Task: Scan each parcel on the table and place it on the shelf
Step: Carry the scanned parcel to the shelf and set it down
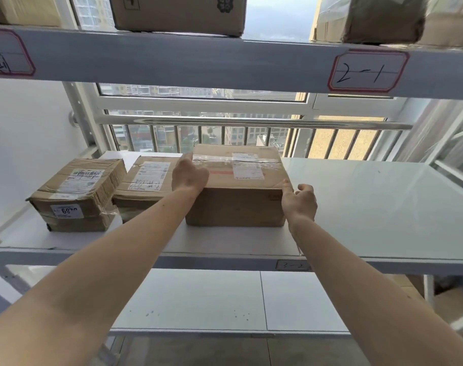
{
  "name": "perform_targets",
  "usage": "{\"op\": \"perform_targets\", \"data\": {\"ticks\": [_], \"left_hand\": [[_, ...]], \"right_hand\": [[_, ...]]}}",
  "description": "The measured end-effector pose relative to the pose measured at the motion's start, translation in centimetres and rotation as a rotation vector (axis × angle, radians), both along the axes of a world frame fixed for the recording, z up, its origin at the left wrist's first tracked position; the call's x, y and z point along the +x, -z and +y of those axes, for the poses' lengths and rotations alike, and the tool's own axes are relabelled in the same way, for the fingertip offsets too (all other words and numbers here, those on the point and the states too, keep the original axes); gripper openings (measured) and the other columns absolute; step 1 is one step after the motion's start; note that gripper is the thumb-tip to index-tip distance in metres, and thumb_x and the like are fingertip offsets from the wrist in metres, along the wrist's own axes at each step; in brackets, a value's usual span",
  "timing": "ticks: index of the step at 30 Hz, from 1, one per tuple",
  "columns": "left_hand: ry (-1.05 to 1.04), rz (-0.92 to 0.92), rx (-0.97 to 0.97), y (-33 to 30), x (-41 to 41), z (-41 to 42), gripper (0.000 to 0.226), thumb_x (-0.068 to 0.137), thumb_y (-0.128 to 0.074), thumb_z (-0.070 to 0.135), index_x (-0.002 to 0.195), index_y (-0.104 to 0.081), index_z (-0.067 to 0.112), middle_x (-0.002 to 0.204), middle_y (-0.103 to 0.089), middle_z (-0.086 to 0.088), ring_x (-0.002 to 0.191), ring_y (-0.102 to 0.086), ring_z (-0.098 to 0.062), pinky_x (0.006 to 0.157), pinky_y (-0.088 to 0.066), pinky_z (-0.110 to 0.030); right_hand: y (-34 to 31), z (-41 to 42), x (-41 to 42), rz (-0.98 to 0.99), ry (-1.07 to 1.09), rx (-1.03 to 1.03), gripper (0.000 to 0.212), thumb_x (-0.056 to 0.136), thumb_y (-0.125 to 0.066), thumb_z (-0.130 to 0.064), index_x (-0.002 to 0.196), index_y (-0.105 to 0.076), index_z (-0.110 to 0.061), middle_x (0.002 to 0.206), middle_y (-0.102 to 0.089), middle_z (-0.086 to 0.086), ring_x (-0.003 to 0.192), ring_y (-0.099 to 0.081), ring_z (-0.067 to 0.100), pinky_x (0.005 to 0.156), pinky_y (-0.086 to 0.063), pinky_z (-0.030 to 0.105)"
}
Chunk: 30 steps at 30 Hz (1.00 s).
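The taped brown cardboard parcel (238, 186) sits on the white metal shelf (370, 207), long axis left-to-right, straight ahead. Left hand (189, 175) rests flat on top; right hand (300, 200), loosely curled, fingertip at the near-right corner (equally close).

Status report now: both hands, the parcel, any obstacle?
Left hand flat on big parcel; right hand fingering its corner. Parcel sits on middle shelf. Two smaller parcels left, apart.
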<state>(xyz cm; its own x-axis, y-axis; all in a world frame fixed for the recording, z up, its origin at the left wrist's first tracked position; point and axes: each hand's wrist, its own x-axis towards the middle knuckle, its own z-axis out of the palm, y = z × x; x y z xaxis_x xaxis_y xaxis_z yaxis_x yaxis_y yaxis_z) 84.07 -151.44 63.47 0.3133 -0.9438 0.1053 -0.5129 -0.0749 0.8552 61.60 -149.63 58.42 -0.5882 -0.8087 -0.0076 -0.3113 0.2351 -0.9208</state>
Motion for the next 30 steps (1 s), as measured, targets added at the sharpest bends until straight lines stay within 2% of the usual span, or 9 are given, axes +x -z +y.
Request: {"op": "perform_targets", "data": {"ticks": [4,8,15,20,24,26,28,30], "left_hand": [[0.0,0.016,-0.15,-1.1,-3.2,0.1,0.055,0.098,-0.055,0.024,0.149,-0.04,0.012,0.154,-0.041,-0.005,0.142,-0.037,-0.025,0.115,-0.03,-0.038],[0.121,0.08,-0.216,-1.8,-8.3,0.8,0.05,0.1,-0.053,0.024,0.147,-0.043,0.012,0.154,-0.041,-0.005,0.144,-0.035,-0.022,0.117,-0.027,-0.034],[0.42,0.232,-0.177,-1.3,-19.6,4.2,0.045,0.099,-0.054,0.027,0.142,-0.051,0.015,0.147,-0.05,-0.005,0.137,-0.044,-0.02,0.116,-0.034,-0.04],[0.593,0.28,-0.094,0.1,-27.7,8.6,0.044,0.098,-0.054,0.027,0.141,-0.052,0.015,0.143,-0.054,0.0,0.128,-0.052,-0.014,0.111,-0.039,-0.034],[0.735,0.305,-0.049,0.7,-34.9,13.8,0.044,0.098,-0.056,0.027,0.14,-0.052,0.015,0.14,-0.057,0.0,0.126,-0.054,-0.014,0.11,-0.041,-0.034],[0.813,0.321,-0.025,0.9,-38.6,17.1,0.045,0.098,-0.057,0.027,0.141,-0.051,0.016,0.14,-0.056,0.001,0.126,-0.054,-0.014,0.108,-0.042,-0.032],[0.885,0.322,-0.016,1.0,-42.3,20.5,0.046,0.097,-0.058,0.028,0.141,-0.051,0.016,0.14,-0.056,0.001,0.125,-0.055,-0.015,0.107,-0.046,-0.037],[0.948,0.308,0.005,1.1,-45.9,24.0,0.045,0.098,-0.057,0.027,0.141,-0.052,0.016,0.139,-0.058,-0.001,0.124,-0.056,-0.017,0.106,-0.046,-0.039]], "right_hand": [[-0.2,1.1,-1.5,-0.002,0.057,-0.057,0.053,0.096,-0.054,-0.049,0.134,-0.048,-0.012,0.135,-0.056,0.011,0.121,-0.056,0.03,0.1,-0.047,0.041],[-0.3,3.2,-3.8,-0.013,0.13,-0.11,0.048,0.097,-0.054,-0.046,0.13,-0.051,-0.011,0.13,-0.059,0.011,0.117,-0.058,0.028,0.101,-0.049,0.043],[-0.4,10.1,-11.1,-0.011,0.329,-0.148,0.04,0.097,-0.054,-0.04,0.124,-0.057,-0.01,0.122,-0.064,0.009,0.113,-0.059,0.026,0.1,-0.046,0.04],[-0.5,17.6,-17.5,-0.039,0.468,-0.182,0.04,0.099,-0.053,-0.037,0.125,-0.055,-0.006,0.115,-0.063,0.006,0.106,-0.058,0.023,0.086,-0.044,0.031],[-0.5,24.7,-22.5,-0.012,0.613,-0.193,0.037,0.099,-0.053,-0.033,0.123,-0.056,-0.006,0.105,-0.061,0.001,0.097,-0.056,0.019,0.079,-0.039,0.026],[-0.6,28.6,-25.1,0.001,0.684,-0.186,0.028,0.098,-0.053,-0.029,0.116,-0.056,-0.008,0.098,-0.057,-0.001,0.093,-0.054,0.019,0.076,-0.035,0.025],[-0.7,32.4,-27.7,0.016,0.754,-0.19,0.019,0.097,-0.054,-0.028,0.106,-0.055,-0.012,0.094,-0.055,-0.001,0.094,-0.054,0.022,0.076,-0.036,0.027],[-0.9,36.3,-30.2,0.022,0.802,-0.204,0.022,0.096,-0.055,-0.029,0.108,-0.055,-0.011,0.098,-0.057,0.0,0.097,-0.056,0.022,0.077,-0.039,0.028]]}}
